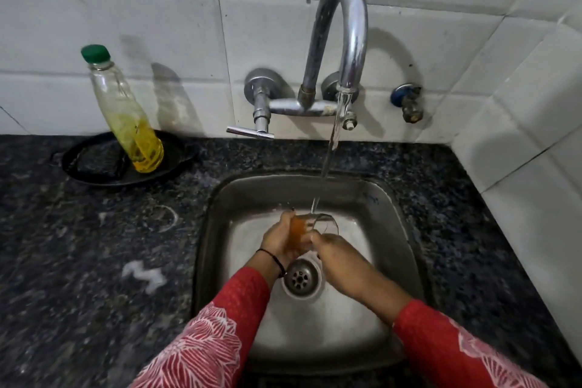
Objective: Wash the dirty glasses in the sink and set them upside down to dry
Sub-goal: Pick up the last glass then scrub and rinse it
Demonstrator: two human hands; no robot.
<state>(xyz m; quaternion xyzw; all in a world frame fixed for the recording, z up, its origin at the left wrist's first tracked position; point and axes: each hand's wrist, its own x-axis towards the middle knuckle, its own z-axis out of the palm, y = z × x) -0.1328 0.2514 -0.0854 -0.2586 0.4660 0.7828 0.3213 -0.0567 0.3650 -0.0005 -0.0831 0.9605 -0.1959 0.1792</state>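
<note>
A: There's the clear drinking glass (pixel 318 225), tipped sideways over the square steel sink (pixel 400 230), toward its back edge, right under the water stream (pixel 330 142) from the curved chrome tap (pixel 346 35)!

B: And the left hand (pixel 278 241) wraps its base, fingers curled round. The right hand (pixel 335 257) meets the rim side. Gripping or just touching, I cannot tell.

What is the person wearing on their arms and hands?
Long red sleeves. The left sleeve and right sleeve have a white and pale pink pattern of leafy lines. A thin black thread goes round the left wrist. The left hand and right hand wear no gloves.
</note>
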